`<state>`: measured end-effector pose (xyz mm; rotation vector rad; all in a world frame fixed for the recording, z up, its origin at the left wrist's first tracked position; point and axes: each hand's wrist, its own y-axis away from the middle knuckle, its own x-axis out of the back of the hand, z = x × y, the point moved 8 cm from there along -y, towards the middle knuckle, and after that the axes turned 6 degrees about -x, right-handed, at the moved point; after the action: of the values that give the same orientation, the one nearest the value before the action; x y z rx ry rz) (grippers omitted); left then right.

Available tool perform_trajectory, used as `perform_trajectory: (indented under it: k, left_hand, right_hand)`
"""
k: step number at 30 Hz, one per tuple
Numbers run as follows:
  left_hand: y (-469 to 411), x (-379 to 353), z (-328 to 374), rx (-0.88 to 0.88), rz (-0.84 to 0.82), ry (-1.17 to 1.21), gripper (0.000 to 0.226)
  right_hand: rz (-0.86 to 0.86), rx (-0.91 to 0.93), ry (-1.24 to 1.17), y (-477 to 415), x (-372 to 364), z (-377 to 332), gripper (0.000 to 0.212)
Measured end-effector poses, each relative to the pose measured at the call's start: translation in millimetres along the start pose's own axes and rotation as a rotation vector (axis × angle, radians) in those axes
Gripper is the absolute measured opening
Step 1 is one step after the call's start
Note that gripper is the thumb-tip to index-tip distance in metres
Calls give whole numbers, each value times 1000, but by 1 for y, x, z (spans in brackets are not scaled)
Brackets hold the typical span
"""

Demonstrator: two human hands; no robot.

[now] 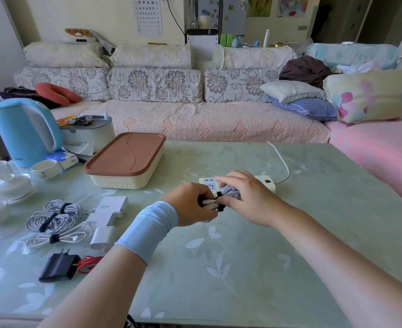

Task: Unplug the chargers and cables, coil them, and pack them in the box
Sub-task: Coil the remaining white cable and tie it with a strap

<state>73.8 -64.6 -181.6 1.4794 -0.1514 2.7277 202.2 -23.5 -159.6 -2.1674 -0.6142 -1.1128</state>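
Covering most of the coiled white cable bundle [210, 201] at the middle of the frame, the two hands leave only a few white loops and the black strap [219, 200] round them in sight; a greyer part of the coil shows under the right palm. The left hand [190, 205], with a pale blue sleeve [148, 230] at its wrist, has its grip closed round the bundle's left end, with the fingers curled under and out of sight. The right hand [245, 197] arches over the right end, thumb by the strap and fingers bent above the coil, holding it. Whether the bundle touches the pale green glass-topped bench [242, 268] cannot be told. Just behind the hands lies a white power strip [267, 182], its middle hidden by the right hand, its white cord [282, 162] running off the bench's far edge.

The cream plastic box [122, 181] stands left of centre, closed by a brown lid [126, 152], so its contents cannot be seen. At the lower left lie strapped white cable coils [53, 218], white charger blocks [111, 205] just right of them, and a black plug-in charger [58, 267] beside a red cable [89, 262], partly hidden by the left forearm. A pale blue electric kettle [25, 133] and white porcelain cups [45, 169] stand at the left edge, some cut off.
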Motion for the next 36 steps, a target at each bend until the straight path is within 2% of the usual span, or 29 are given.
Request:
perform_trajectory:
  k: [2,4,7,10,13,16,19,23,26,28,31,33,34,36]
  left_hand:
    - [0,-2,3,-9,-13,-30,16]
    - [0,-6,6,-11,-40,-32,24]
    - [0,-11,8,-16,-58,84,36]
    - [-1,-6,8,-38,-40,100,17]
    - [-1,-2,6,-34,-21,80,22]
    - [-2,0,4,-29,4,-3,22]
    - [-4,3,13,-89,83,-173,17]
    - [-7,6,34,-252,226,-368,12]
    - [-6,9,44,-365,358,-400,13]
    - [-7,10,45,-369,414,-403,24]
    - [-10,2,44,-356,337,-409,45]
    - [-9,-4,41,-292,234,-341,50]
    - [-9,-7,38,-242,164,-293,48]
    - [-7,-13,31,-176,48,-212,22]
  right_hand:
    - [-99,-72,-117,0,-4,5,23]
    - [-105,-122,-264,2,-1,7,7]
    - [-3,-104,-308,4,9,7,18]
    - [15,-47,-275,6,12,0,23]
    - [-6,-41,-209,7,13,-2,21]
    - [4,-48,-175,6,14,-2,9]
    - [50,-96,-233,4,17,3,4]
    - [72,-237,-330,1,17,20,14]
    - [42,-306,-318,0,13,30,16]
    - [1,-313,-332,2,10,31,13]
    - [-15,-270,-346,6,13,29,9]
    - [34,-176,-260,7,19,24,6]
    - [71,-105,-194,8,22,19,6]
    - [131,47,-88,9,25,5,7]
